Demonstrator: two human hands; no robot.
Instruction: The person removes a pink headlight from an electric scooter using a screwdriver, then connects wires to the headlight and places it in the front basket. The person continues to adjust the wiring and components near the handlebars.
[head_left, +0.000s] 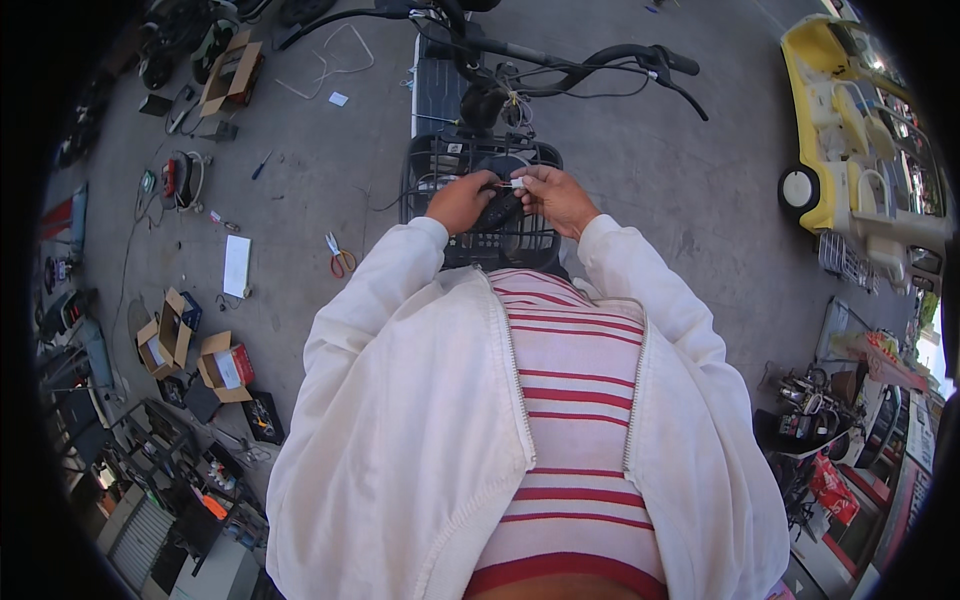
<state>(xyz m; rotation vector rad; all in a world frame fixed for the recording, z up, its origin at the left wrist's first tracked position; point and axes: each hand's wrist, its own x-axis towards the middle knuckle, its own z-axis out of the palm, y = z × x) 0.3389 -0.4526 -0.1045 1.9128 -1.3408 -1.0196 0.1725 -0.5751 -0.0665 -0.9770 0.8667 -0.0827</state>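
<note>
My left hand [460, 204] pinches thin wires [503, 185], some reddish. Facing it, my right hand [561, 201] grips a small white plug connector [517, 184] between thumb and fingers. The wires run to the connector, though the exact join is too small to make out. Both hands are above a black wire basket [553, 157] on the front of a bike-like vehicle. Just beyond the basket, loose cables [515, 108] hang in a bundle below the black handlebar [540, 55].
Orange-handled pliers [341, 260] and a screwdriver [262, 165] lie on the concrete floor at left. Farther left are a red meter [182, 180], a white sheet [237, 265] and open cardboard boxes [173, 330]. A yellow cart [820, 120] stands at the right.
</note>
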